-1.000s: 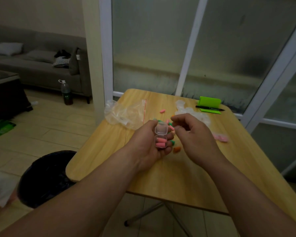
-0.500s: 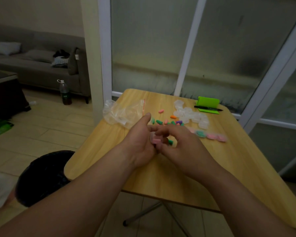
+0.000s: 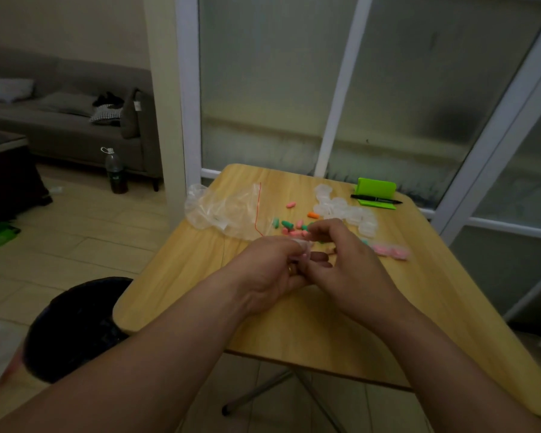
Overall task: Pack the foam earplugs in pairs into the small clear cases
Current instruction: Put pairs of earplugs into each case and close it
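case closing between both hands

lid work now, not filling. a second ago my left hand (image 3: 272, 270) held the clear case (image 3: 305, 250) upright with its lid open and two pink plugs showing inside, and my right hand (image 3: 347, 260) hung clenched just beside it. now the two hands are pressed together over the middle of the table (image 3: 325, 323), lower than before. the case is nearly swallowed: only a pale sliver shows between my left fingers and my right fingertips. my left hand grips it from the left. my right hand's thumb and fingers curl onto it from the top and right, pinching. whether the lid has snapped home i cannot tell, since it is hidden.

i judge this pair is in and this case is at its closing step. the loose earplugs (image 3: 289, 226) lie just beyond my hands toward the far edge, beside the plastic bag (image 3: 225, 210). the empty cases (image 3: 344, 207) are heaped nearer the far right corner. the filled cases (image 3: 391, 251) sit in a row toward the right edge, and i reckon this one joins that row next.
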Demonstrator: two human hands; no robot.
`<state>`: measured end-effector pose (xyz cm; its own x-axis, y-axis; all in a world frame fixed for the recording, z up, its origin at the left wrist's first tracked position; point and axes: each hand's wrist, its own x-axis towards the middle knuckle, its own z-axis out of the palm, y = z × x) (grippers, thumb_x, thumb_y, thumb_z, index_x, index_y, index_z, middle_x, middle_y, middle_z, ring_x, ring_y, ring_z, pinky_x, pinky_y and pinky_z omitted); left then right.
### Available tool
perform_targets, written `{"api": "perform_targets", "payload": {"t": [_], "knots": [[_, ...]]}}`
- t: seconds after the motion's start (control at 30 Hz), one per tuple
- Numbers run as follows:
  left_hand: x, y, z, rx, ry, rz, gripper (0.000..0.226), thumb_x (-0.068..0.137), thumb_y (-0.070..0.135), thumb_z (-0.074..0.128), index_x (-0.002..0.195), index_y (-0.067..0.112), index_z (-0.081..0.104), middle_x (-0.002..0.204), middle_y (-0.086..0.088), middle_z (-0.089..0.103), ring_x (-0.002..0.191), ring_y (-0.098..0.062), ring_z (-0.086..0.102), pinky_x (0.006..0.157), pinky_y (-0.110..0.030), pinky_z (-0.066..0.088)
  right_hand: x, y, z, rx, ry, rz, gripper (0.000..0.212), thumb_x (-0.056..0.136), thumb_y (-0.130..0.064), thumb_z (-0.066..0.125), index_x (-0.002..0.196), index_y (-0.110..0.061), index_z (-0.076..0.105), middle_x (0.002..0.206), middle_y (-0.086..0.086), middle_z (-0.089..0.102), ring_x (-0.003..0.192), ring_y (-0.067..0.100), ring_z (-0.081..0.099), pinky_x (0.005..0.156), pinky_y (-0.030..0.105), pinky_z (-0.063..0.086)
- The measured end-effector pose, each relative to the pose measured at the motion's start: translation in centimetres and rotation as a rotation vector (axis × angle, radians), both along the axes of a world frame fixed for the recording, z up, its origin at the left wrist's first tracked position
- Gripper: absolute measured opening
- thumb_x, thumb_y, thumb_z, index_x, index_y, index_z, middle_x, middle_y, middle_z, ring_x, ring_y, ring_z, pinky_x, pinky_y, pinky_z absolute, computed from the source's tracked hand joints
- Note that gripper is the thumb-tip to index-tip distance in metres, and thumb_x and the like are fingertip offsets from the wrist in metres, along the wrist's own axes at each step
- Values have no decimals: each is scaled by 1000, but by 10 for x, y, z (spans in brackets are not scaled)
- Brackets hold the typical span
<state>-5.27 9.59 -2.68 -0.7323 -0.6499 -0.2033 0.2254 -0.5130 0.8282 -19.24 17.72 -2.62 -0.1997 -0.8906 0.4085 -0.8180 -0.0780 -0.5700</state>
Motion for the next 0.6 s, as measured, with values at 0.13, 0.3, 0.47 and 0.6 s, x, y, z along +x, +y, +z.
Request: {"api": "perform_targets", "payload": {"t": [0.13, 0.3, 0.47, 0.6], "knots": [[-4, 4, 2, -28, -9, 8, 33, 103, -2, 48, 135, -7, 56, 107, -26, 72, 90, -29, 77, 77, -38, 66, -10, 6, -1, 10, -7, -28, 46, 92, -41, 78, 133, -35, 57, 124, -20, 62, 115, -1, 57, 92, 21, 49], [-15, 12, 2, -93, -42, -3, 32, 105, 1, 49, 134, -5, 59, 131, -33, 64, 116, -37, 70, 89, -45, 63, -20, 11, -1, -29, 40, -32, 34, 91, -34, 79, 123, -35, 68, 115, -17, 66, 107, 0, 60, 90, 28, 53], [-25, 16, 2, -146, -53, -41, 31, 105, 3, 49, 132, -9, 60, 136, -33, 60, 112, -32, 68, 95, -46, 61, -35, 18, 3, 3, -21, 10, 30, 90, -29, 80, 119, -33, 72, 109, -17, 71, 104, -4, 62, 81, 7, 44], [-32, 17, 3, -153, -56, -66, 22, 106, 11, 53, 116, -4, 65, 128, -29, 67, 108, -29, 67, 99, -49, 59, -47, 20, 6, 36, -59, 30, 27, 91, -33, 79, 116, -34, 71, 106, -18, 72, 103, -4, 64, 82, 7, 45]]}}
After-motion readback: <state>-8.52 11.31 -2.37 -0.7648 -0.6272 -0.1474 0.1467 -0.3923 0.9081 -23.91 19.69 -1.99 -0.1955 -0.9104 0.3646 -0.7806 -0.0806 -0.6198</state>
